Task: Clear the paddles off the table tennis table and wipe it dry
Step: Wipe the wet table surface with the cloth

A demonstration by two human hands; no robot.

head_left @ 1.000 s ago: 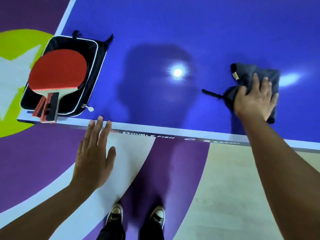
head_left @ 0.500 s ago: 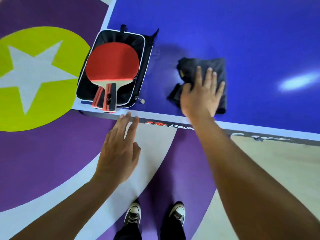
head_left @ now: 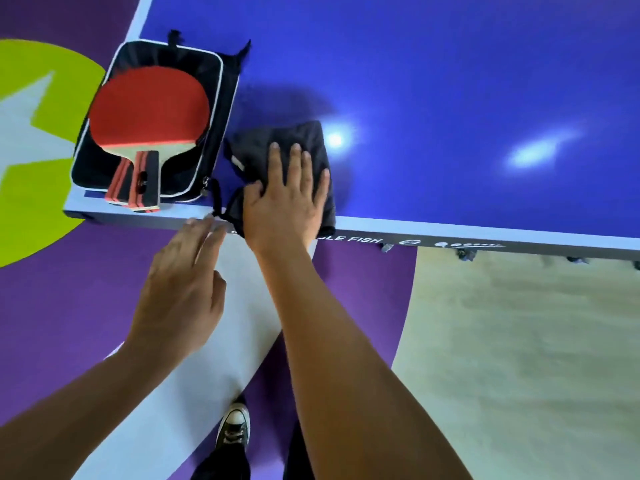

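Presses the right hand (head_left: 287, 202) flat on a dark bunched cloth (head_left: 263, 147), fingers (head_left: 294, 161) straight and spread, released, not curled round it. Has the cloth at the near edge of the blue surface (head_left: 450, 81), close to the near left corner, just beside a black zip case (head_left: 227, 98). Holds the left hand (head_left: 180, 292) off the surface, in front of the near edge, fingers straight and loose, grasping nothing, tips blurred right by the rim. Shows two paddles (head_left: 149, 112) stacked on the case at the near left corner, red face up on top, both handles pointing at the near edge and poking out past the case. Stands on a purple, white and green floor (head_left: 52, 306), one dark sneaker (head_left: 235, 431) in view below the arms.
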